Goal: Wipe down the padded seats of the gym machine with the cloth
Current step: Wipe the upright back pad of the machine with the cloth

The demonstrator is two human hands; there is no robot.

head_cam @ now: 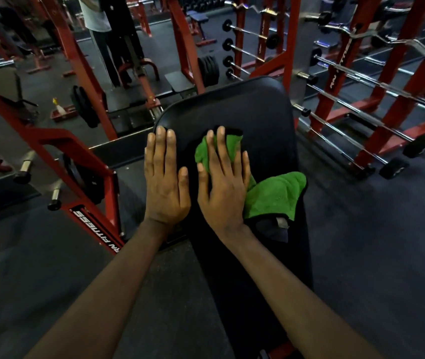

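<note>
Green cloth point(273, 195) with a dark trim lies on the black padded seat point(245, 107) of a gym machine, pinned there by a person's right hand point(223, 193). The hand is flat, with fingers straight and spread, and presses down on the fabric without curling round it. Part of the cloth is bunched beneath the fingers. The rest fans out to the right of the wrist and reaches the pad's right edge, where a folded corner shows a dark underside and a small pale tag.

Just beside it, the left hand point(166, 182) rests palm down on the pad's left edge. Its fingers are straight and close together and it holds nothing. The two hands lie side by side, near each other but not touching, with both bare forearms stretching in from the bottom of the view.

The pad narrows toward the viewer and widens to a rounded far end. To its left stands a red steel frame point(89, 161) with white lettering, partly readable as "FITNESS". Beyond it, black weight plates point(208, 69) hang on pegs, and a small bottle with a yellow top point(59, 107) sits on a red base. To the right, a red rack point(377, 99) holds rows of chrome barbells — some straight, some curled. A second person point(99, 27) stands in the background at upper left, on the dark rubber floor point(374, 242).
</note>
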